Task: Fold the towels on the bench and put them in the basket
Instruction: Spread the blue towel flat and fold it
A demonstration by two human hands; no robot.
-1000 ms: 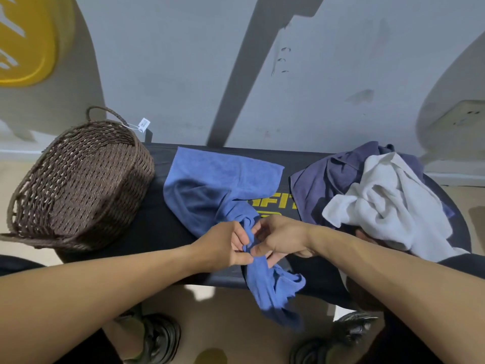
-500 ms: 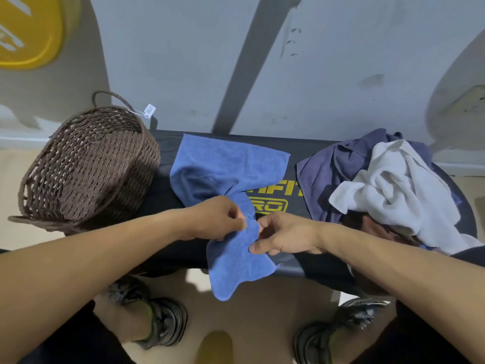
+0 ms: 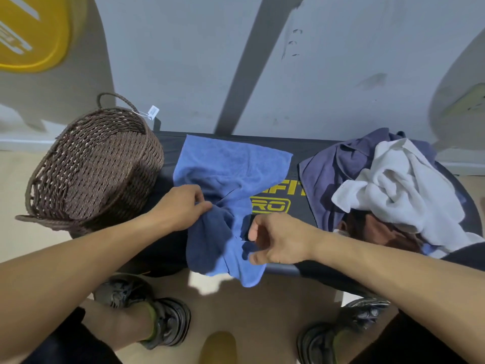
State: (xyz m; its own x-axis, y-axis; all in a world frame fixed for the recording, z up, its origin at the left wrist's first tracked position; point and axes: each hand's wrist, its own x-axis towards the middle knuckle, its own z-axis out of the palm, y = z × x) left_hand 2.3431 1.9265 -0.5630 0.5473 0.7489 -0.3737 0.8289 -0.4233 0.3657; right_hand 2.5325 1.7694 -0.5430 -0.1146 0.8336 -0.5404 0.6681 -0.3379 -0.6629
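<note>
A blue towel (image 3: 231, 169) lies crumpled across the middle of the black bench (image 3: 301, 151), its near end hanging over the front edge. My left hand (image 3: 181, 206) pinches a bunched fold of it on the left side. My right hand (image 3: 278, 239) grips the towel's right edge near the bench front. A brown wicker basket (image 3: 91, 169) stands empty on the bench's left end. A pile with a purple towel (image 3: 330, 169) and a white towel (image 3: 399, 185) sits on the right end.
A grey wall (image 3: 341, 61) rises straight behind the bench. A yellow sign (image 3: 29, 35) hangs at the upper left. My two shoes (image 3: 162, 324) stand on the tan floor below the bench front.
My hands have moved apart along the blue towel, the left one going left and up. The towel's hanging end has been drawn up and spreads wider over the bench.
</note>
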